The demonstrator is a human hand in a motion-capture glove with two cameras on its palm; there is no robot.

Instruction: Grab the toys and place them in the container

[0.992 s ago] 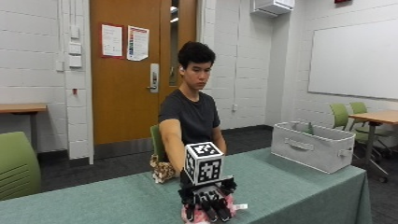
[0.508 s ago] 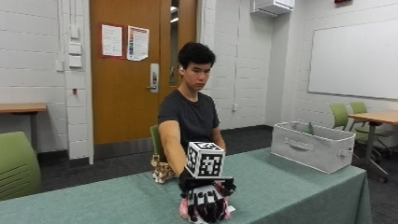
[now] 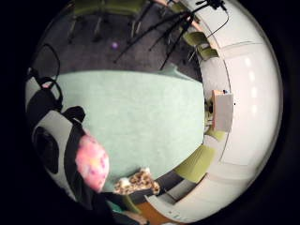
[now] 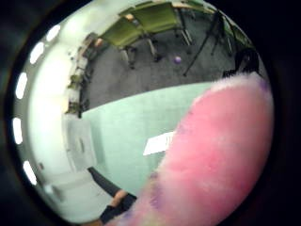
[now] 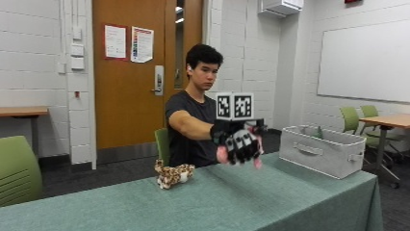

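Note:
My gloved right hand (image 5: 238,140) is raised well above the green table (image 5: 211,202) and grips a pink plush toy (image 5: 222,155), whose ends stick out below the fingers. The same pink toy (image 4: 216,165) fills much of the thumb side palm view and shows beside the strap in the little finger side view (image 3: 92,161). A spotted brown plush toy (image 5: 173,174) lies on the table's far edge in front of the person (image 3: 137,182). The grey fabric container (image 5: 323,149) stands at the table's right end, to the right of my hand (image 4: 79,143).
Green chairs stand at the left (image 5: 16,171), behind the person and at the back right (image 5: 352,118). A tripod (image 3: 164,28) stands on the floor beyond the table. A white sheet (image 4: 157,142) lies on the table.
My hand has lifted the pink toy from the table's near edge up into the air and toward the right, closer to the container. The spotted toy has not moved.

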